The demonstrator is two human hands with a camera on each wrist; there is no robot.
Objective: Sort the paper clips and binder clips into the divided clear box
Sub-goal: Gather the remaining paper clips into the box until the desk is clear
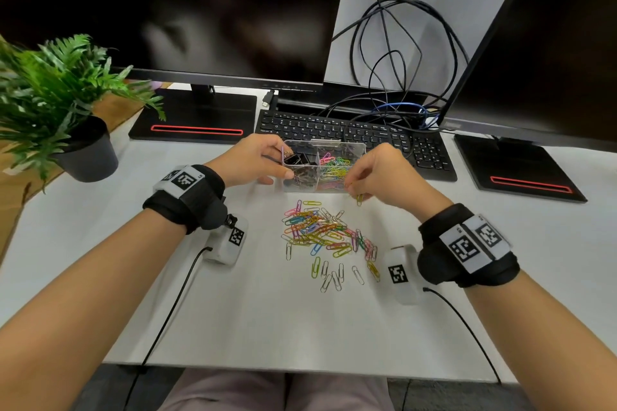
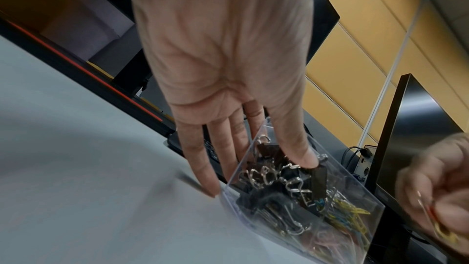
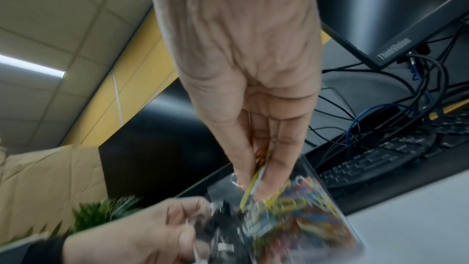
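Observation:
The divided clear box [image 1: 300,187] stands in front of the keyboard. It holds black binder clips [image 1: 300,158] at the back left, silver clips in front of them, and coloured paper clips [image 1: 337,167] on the right. My left hand [image 1: 283,162] grips its left wall, thumb inside over the binder clips [image 2: 279,174], fingers outside. My right hand [image 1: 354,189] pinches a few paper clips, one yellow [image 1: 359,199], by the box's front right corner. The right wrist view shows that pinched bunch [image 3: 250,190] just above the box [image 3: 317,228]. A loose pile of coloured and silver paper clips [image 1: 327,237] lies on the table.
A black keyboard [image 1: 350,133] lies right behind the box, with tangled cables [image 1: 400,77] and two monitors [image 1: 200,10] beyond. A potted plant [image 1: 66,103] stands at the far left. Two white tagged devices [image 1: 227,240] with cords hang under my wrists.

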